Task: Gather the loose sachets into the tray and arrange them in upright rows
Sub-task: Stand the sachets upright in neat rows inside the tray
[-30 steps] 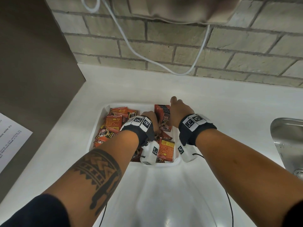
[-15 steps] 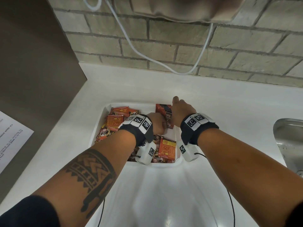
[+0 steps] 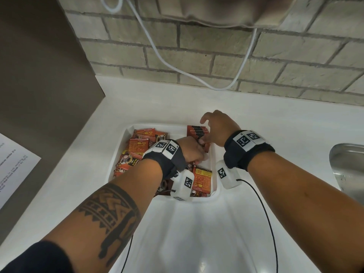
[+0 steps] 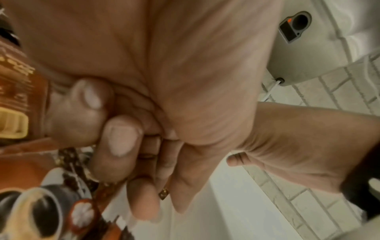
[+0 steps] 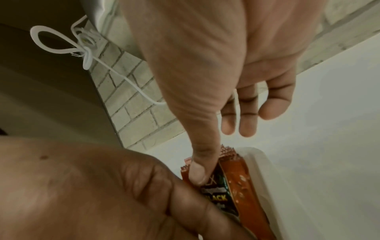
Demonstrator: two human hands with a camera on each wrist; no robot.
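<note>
A white tray (image 3: 169,126) on the counter holds red and orange coffee sachets. Several lie loose in a heap at its left (image 3: 138,146) and one flat at its near end (image 3: 202,178). A short upright row of sachets (image 3: 197,132) stands against the tray's far right wall (image 5: 259,155). My left hand (image 3: 199,152) pinches a sachet with a black label (image 5: 216,198) at the near end of that row, fingers (image 4: 123,141) curled. My right hand (image 3: 206,131) is spread over the row. Its thumb (image 5: 200,172) presses down among the sachet tops and its other fingers stay straight, off the row.
A steel sink (image 3: 348,170) lies at the right edge of the counter. A printed sheet (image 3: 13,168) hangs on the brown panel at left. A white cable (image 3: 177,67) droops along the brick wall behind the tray.
My left hand has moved right and forward from the tray's middle to the upright row, carrying a sachet. My right hand has spread open over the row.
</note>
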